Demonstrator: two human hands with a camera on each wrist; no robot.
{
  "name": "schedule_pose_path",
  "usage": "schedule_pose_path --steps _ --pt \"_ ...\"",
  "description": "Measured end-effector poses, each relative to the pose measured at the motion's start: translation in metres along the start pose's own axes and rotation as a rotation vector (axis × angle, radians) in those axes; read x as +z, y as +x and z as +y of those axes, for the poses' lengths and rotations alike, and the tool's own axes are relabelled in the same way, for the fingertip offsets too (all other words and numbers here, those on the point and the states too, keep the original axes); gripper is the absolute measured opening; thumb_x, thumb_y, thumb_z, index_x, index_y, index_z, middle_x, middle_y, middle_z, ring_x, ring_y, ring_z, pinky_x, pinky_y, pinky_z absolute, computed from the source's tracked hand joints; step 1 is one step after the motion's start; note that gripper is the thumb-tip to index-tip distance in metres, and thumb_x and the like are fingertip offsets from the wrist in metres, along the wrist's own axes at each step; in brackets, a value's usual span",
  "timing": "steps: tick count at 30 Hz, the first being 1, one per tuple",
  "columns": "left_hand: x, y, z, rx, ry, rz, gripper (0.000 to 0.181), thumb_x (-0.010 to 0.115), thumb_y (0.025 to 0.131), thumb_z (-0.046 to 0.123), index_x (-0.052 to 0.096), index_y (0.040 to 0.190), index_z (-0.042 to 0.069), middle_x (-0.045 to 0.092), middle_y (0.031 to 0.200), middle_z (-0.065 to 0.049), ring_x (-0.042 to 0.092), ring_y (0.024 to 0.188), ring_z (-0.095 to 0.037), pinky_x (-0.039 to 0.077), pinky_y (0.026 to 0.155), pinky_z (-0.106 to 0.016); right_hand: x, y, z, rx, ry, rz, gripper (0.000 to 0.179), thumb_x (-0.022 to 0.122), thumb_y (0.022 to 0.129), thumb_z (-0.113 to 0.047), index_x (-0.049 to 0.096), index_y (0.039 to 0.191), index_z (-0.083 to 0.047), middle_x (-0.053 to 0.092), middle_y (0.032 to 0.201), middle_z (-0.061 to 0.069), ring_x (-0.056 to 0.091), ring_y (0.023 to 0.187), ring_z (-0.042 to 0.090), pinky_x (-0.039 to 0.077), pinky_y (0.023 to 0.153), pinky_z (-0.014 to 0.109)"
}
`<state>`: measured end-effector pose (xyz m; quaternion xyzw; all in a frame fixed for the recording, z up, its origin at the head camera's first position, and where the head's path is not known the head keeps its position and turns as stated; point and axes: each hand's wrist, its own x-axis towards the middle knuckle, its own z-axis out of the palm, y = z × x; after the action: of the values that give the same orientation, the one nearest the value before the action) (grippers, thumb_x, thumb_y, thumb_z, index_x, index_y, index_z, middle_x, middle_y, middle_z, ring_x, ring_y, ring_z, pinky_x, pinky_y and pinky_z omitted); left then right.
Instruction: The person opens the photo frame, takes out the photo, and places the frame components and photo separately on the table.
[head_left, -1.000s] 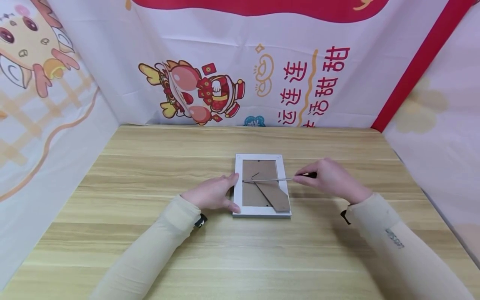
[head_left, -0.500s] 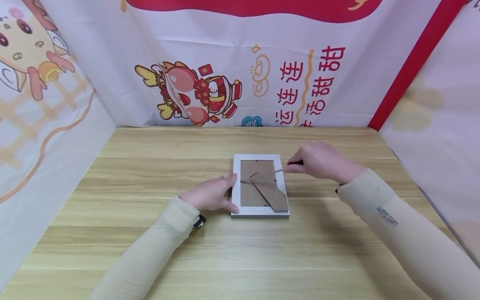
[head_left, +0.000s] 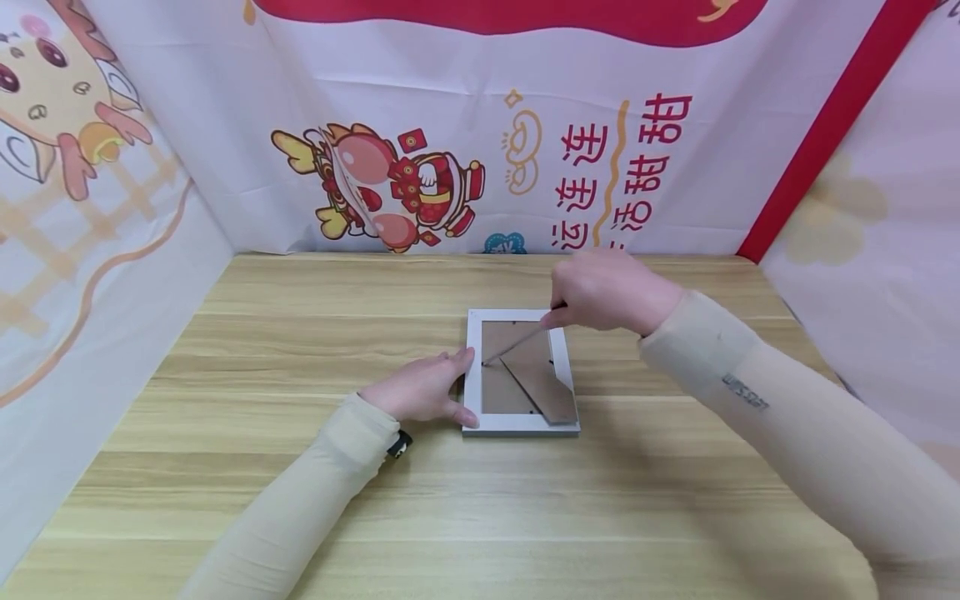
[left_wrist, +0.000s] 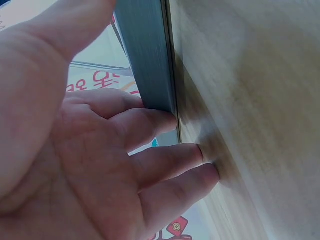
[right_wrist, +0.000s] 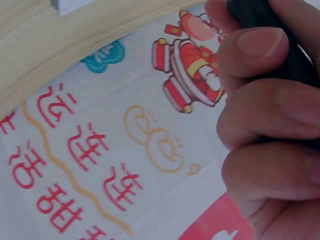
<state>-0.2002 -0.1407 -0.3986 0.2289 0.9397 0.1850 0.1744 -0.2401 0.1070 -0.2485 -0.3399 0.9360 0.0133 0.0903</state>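
Note:
A white picture frame [head_left: 517,423] lies face down on the table, its brown backing board [head_left: 498,393] showing. The brown stand leg [head_left: 551,392] slants across the board's lower right. My left hand [head_left: 423,387] steadies the frame from the left: the thumb rests on the lower left corner, and fairly straight fingers [left_wrist: 165,162] touch the side edge and the tabletop. My right hand [head_left: 600,287] grips the black handle [right_wrist: 300,62] of a screwdriver. Its thin metal shaft [head_left: 513,345] slants down to a small dark tab at the board's left edge.
The wood-grain table [head_left: 337,325] extends around the frame. A white printed cloth [head_left: 420,67] with cartoon figures and red characters hangs behind the far edge. More printed cloth [head_left: 82,275] hangs at the left and right sides.
My right hand has moved up and to the left above the frame, swinging the screwdriver from nearly level to a steep slant. The left hand and frame stay in place.

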Motion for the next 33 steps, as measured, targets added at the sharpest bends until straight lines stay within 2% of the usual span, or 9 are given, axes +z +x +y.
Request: schedule_pose_path --steps 4,9,15,20,23,26,31,33 --pt "0.000 0.001 0.000 -0.007 -0.002 0.001 0.109 0.082 0.076 0.049 0.023 0.157 0.005 0.026 0.160 -0.011 0.031 0.142 -0.035 0.029 0.114 -0.043 -0.009 0.005 -0.014 0.029 -0.067 -0.025 0.025 0.079 0.084 -0.041 0.080 0.078 -0.017 0.061 0.056 -0.004 0.054 0.051 0.014 0.042 0.049 0.028" --pt "0.000 0.000 -0.002 -0.015 -0.016 -0.001 0.109 0.082 0.075 0.048 0.024 0.157 0.005 0.030 0.159 -0.012 0.037 0.140 -0.028 0.032 0.113 -0.043 -0.017 0.011 -0.033 0.045 -0.176 -0.044 0.031 0.078 0.084 -0.044 0.076 0.084 -0.012 0.063 0.064 -0.002 0.058 0.057 0.016 0.051 0.054 0.031" --pt "-0.001 0.001 -0.002 -0.015 -0.010 -0.006 0.108 0.082 0.076 0.048 0.024 0.157 0.006 0.028 0.159 -0.011 0.032 0.143 -0.031 0.028 0.114 -0.044 -0.021 0.013 -0.050 0.045 -0.255 -0.033 0.032 0.078 0.084 -0.043 0.071 0.083 -0.013 0.059 0.064 -0.001 0.054 0.058 0.018 0.049 0.052 0.032" --pt "-0.002 0.002 -0.001 0.000 0.003 -0.008 0.108 0.082 0.076 0.047 0.025 0.156 0.003 0.033 0.157 -0.014 0.036 0.141 -0.030 0.031 0.113 -0.044 -0.023 0.013 -0.053 0.050 -0.267 -0.043 0.032 0.079 0.084 -0.043 0.072 0.090 -0.012 0.061 0.066 -0.001 0.055 0.060 0.017 0.049 0.053 0.031" --pt "-0.003 0.001 0.001 0.011 0.005 -0.003 0.108 0.083 0.075 0.046 0.026 0.156 0.001 0.038 0.155 -0.016 0.042 0.137 -0.029 0.034 0.111 -0.043 -0.023 0.012 -0.050 0.076 -0.238 -0.055 0.034 0.078 0.084 -0.045 0.072 0.092 -0.013 0.062 0.069 -0.002 0.057 0.062 0.017 0.051 0.056 0.034" --pt "-0.004 -0.001 0.002 0.021 -0.003 0.005 0.108 0.084 0.075 0.045 0.027 0.155 0.000 0.044 0.150 -0.017 0.048 0.130 -0.027 0.038 0.108 -0.042 -0.019 0.008 -0.039 0.113 -0.154 -0.070 0.031 0.077 0.084 -0.045 0.073 0.087 -0.014 0.064 0.069 -0.003 0.060 0.063 0.017 0.051 0.057 0.034" --pt "-0.003 -0.002 0.002 0.012 -0.017 0.004 0.109 0.084 0.075 0.045 0.025 0.156 0.001 0.042 0.151 -0.017 0.048 0.129 -0.024 0.038 0.108 -0.041 -0.004 -0.006 -0.004 0.123 0.022 -0.058 0.028 0.076 0.086 -0.044 0.077 0.074 -0.019 0.063 0.063 -0.006 0.056 0.057 0.015 0.044 0.053 0.031" --pt "-0.002 -0.001 0.001 0.010 -0.016 0.002 0.110 0.084 0.075 0.046 0.024 0.156 0.002 0.038 0.154 -0.017 0.046 0.132 -0.025 0.036 0.109 -0.041 0.004 -0.013 0.010 0.116 0.084 -0.032 0.026 0.075 0.087 -0.043 0.078 0.076 -0.019 0.063 0.062 -0.006 0.054 0.056 0.014 0.044 0.054 0.031"
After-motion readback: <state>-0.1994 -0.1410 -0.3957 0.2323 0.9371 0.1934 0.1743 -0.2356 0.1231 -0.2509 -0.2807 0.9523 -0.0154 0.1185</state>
